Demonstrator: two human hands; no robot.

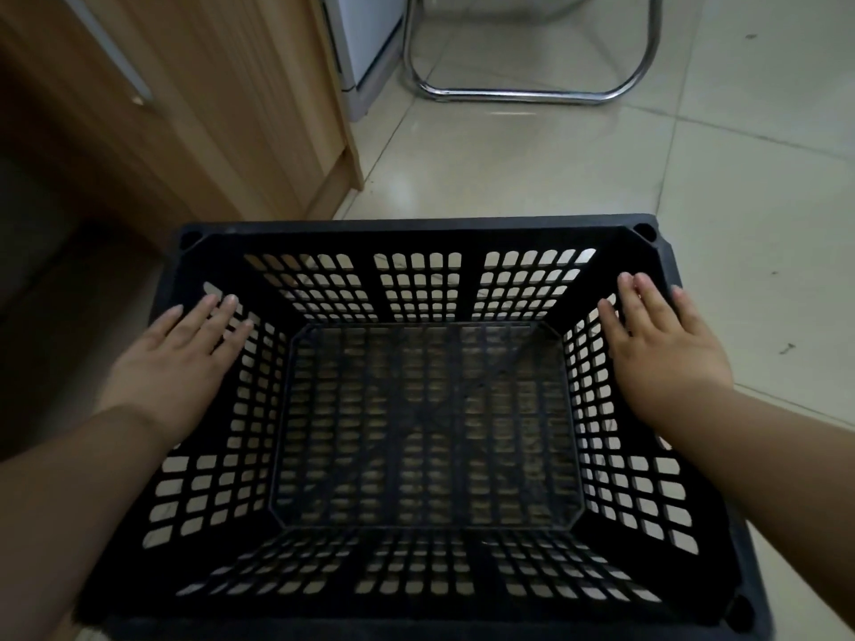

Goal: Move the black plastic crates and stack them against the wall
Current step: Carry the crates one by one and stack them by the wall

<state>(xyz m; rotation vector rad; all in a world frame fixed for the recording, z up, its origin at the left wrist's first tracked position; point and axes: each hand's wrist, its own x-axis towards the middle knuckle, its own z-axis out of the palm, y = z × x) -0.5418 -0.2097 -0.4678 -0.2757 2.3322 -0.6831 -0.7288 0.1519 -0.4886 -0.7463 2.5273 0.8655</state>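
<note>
Two flat hands, left hand (178, 358) and right hand (666, 349), fingers over the black crate (416, 233) side rims.

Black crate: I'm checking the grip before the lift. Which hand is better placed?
Neither clearly: the left hand and right hand lie flat, fingers extended, on opposite side rims of the black crate.

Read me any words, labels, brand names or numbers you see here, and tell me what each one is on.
None can be read.
Black crate: no label or moulded text shows.
Wooden cabinet: plain.
White appliance: no readable marking.
Floor tiles: only small dark specks, no writing.
</note>
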